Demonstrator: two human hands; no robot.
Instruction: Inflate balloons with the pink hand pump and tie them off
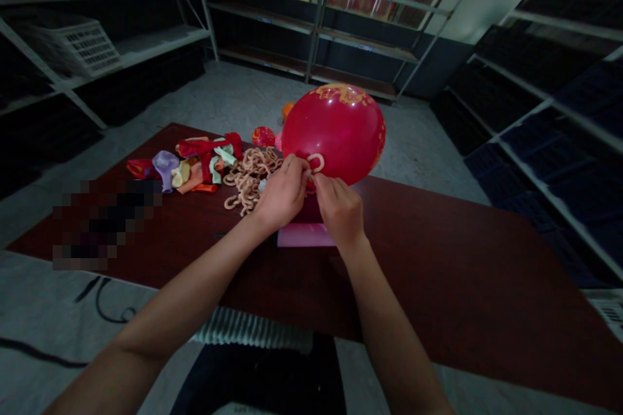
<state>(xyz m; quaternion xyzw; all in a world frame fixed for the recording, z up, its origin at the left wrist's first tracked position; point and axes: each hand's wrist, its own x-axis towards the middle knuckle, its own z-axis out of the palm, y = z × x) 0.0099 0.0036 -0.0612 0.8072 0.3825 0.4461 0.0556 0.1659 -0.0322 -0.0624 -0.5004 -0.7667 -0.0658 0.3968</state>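
Observation:
A big red inflated balloon (335,130) with yellow print rests on the dark red table (462,272), just beyond my hands. My left hand (282,194) is closed in a pinch at the balloon's neck, fingertips by a small beige rubber band (316,162). My right hand (341,211) is also closed, gripping the neck from the right side. The neck itself is mostly hidden by my fingers. Under my hands lies a pink flat object (304,235).
A heap of beige rubber bands (248,178) lies left of my hands, with several limp coloured balloons (195,165) further left. A small red balloon (263,136) sits behind. Metal shelves line both sides and the back; a white crate (73,45) stands on the left shelf.

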